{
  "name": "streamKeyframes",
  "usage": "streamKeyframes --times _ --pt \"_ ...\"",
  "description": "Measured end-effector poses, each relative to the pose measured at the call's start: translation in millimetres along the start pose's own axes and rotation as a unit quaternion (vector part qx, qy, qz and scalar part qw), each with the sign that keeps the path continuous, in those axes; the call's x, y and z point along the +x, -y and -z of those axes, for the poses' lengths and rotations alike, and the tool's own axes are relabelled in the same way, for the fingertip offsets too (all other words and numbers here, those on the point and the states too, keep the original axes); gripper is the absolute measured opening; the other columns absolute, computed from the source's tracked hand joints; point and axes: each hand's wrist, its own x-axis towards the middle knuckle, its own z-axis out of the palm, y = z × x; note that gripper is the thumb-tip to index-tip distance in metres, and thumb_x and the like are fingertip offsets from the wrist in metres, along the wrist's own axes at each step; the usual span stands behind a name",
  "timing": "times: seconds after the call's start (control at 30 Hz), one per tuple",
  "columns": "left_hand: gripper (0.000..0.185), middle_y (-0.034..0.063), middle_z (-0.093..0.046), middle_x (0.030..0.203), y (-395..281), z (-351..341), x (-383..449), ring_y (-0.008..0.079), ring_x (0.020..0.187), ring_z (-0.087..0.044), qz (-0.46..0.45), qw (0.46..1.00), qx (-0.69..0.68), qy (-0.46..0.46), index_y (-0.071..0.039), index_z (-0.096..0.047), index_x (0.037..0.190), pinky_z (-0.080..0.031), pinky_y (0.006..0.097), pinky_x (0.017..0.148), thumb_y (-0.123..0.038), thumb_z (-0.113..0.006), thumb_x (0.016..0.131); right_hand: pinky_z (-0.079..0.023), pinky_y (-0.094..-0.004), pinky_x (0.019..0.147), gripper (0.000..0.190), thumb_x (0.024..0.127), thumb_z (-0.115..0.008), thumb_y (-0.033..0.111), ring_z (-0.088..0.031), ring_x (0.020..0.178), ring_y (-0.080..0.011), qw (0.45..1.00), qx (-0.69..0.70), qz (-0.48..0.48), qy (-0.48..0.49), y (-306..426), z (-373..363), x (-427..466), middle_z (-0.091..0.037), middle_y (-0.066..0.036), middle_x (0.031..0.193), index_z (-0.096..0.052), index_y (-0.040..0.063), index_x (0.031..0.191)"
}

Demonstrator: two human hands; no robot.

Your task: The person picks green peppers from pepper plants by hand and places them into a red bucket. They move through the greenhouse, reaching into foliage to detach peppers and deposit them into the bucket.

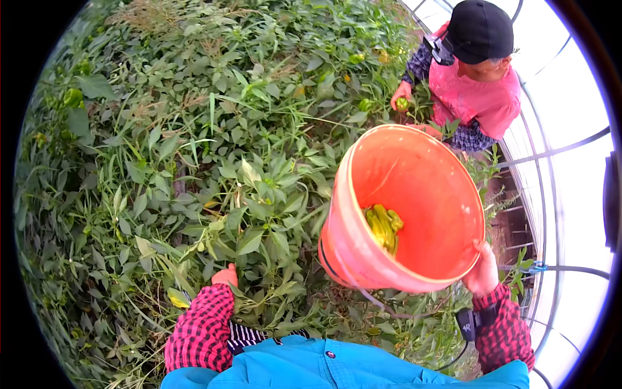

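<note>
My right hand [482, 272] grips the rim of an orange plastic bucket [418, 170], which is tilted so that its inside faces me. A few yellow-green peppers [383, 226] lie at the bottom of the bucket. Its handle [388, 309] hangs loose below the rim. At the lower left, my left hand [226, 276] reaches in among the leaves of a pepper plant [252, 238]. Foliage hides part of its fingers, so whether it holds anything cannot be seen. A yellow leaf or pepper [178, 298] shows just beside my left wrist.
Ahead on the right, a person in a black cap [481, 31] bends over the plants, a hand at a green pepper [402, 103]. Dense pepper plants and weeds fill the left. Another green pepper [73, 97] hangs at far left. Greenhouse plastic sheeting [573, 194] with curved ribs borders the right.
</note>
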Motion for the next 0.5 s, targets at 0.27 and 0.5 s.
streamKeyframes --times 0.27,0.5 --pt "0.026 0.0167 -0.069 0.092 3.9 -13.9 -16.5 0.0326 0.085 -0.067 -0.039 0.998 0.043 0.006 -0.006 -0.045 0.113 -0.05 0.0445 0.075 -0.015 -0.042 0.089 -0.053 -0.0483 0.082 0.041 0.085 -0.056 0.022 -0.063 0.099 -0.0309 0.995 0.015 0.022 0.096 -43.0 -122.4 235.1 -0.061 -0.018 0.112 -0.049 -0.001 0.118" --pt "0.042 0.022 -0.063 0.103 29.4 7.3 -39.4 0.037 0.098 -0.061 0.03 0.992 -0.093 0.077 -0.01 -0.04 0.12 -0.05 0.0495 0.079 -0.008 -0.051 0.08 -0.055 -0.0534 0.074 0.037 0.085 -0.055 0.018 -0.064 0.092 -0.036 0.996 0.049 0.05 -0.051 -154.8 -171.8 372.2 -0.061 -0.021 0.11 -0.05 -0.004 0.115"
